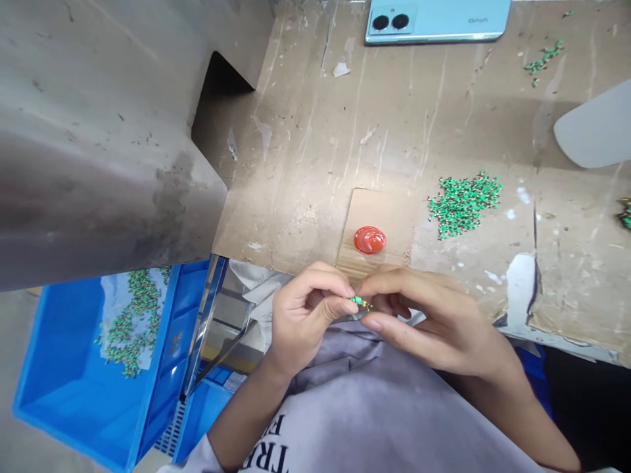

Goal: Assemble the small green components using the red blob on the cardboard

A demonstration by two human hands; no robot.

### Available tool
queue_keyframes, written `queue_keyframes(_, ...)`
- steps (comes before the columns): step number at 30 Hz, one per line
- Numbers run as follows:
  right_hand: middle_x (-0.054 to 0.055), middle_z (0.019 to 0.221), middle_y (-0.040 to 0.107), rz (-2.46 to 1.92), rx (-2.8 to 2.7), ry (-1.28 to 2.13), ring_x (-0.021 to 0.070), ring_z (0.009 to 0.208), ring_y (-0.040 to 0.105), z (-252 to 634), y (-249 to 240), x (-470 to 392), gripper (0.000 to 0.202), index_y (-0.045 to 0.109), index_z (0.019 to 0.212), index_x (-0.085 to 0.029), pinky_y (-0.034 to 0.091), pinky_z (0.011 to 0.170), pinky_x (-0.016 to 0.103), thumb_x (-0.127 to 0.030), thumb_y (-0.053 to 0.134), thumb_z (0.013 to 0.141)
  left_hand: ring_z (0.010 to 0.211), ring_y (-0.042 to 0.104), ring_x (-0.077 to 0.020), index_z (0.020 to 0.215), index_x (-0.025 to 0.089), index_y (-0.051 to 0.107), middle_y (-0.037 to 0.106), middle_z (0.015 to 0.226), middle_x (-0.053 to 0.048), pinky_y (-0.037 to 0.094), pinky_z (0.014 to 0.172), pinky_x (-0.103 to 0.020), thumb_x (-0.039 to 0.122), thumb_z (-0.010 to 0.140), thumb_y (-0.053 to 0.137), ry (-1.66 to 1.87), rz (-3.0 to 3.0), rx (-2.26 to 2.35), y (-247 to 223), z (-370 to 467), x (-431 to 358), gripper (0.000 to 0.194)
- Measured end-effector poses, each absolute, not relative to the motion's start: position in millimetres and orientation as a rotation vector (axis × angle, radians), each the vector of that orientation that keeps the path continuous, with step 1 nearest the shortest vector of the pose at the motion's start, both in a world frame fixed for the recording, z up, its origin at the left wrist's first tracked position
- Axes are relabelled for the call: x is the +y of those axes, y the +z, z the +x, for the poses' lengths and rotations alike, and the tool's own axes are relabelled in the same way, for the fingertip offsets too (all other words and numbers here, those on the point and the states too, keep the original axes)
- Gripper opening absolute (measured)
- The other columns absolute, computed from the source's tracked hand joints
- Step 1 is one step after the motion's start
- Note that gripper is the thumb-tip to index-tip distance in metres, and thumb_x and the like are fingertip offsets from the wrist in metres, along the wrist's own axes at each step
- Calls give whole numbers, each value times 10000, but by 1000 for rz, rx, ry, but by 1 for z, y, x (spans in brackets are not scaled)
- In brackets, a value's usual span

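My left hand (pixel 305 309) is closed in a pinch, thumb against forefinger. Between those fingertips sits a small green part (pixel 357 300) with thin yellow ends pointing right; its exact kind is too small to make out. My right hand (pixel 428 312) is right beside it, forefinger and thumb parted around the yellow ends. The right forefinger tip comes close to the left fingertips; whether they touch I cannot tell. Just beyond both hands, a small round red dish (pixel 369 240) with a glossy surface rests on a wooden board (pixel 359 207).
A pile of similar green parts (pixel 463 203) lies right of the board, with a few more (pixel 543 59) at the far right. A light-blue phone (pixel 438 23) lies at the back. Metal housing (pixel 98 131) stands left, above a blue crate (pixel 64 355) holding many green parts.
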State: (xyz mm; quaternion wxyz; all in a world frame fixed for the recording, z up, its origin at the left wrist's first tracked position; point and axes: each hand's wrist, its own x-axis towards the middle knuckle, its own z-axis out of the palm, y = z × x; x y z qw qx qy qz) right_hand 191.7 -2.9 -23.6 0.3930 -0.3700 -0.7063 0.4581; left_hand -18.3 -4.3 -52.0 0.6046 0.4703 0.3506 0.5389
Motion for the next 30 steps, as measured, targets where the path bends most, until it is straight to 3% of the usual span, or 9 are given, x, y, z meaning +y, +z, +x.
queue_keyframes(8,-38,878,788,-995,-1695,1241,99,673,689,185,-17,-14,152,725,1231,-254,559,623,195,-158,734,1114,756,767,-123,920,222,878,803,872,-8,625,708,-198,236,939,977,1362,1323,838,-47,-20,0,102)
queue_keyframes(18,113,1058,843,-824,-1858,872,209,957,839,187,-29,-14,244,700,1246,-213,702,811,312,-55,631,1074,798,785,-145,1160,183,875,849,974,-49,668,759,-220,211,934,978,1231,1478,871,-25,-27,-4,249)
queue_keyframes(30,121,1033,845,-861,-1949,685,193,837,807,191,-34,-16,164,715,1204,-200,693,713,307,-104,625,1105,643,698,-120,1028,176,841,817,856,-32,584,587,-198,53,891,795,1163,1636,1035,-9,-23,-6,190)
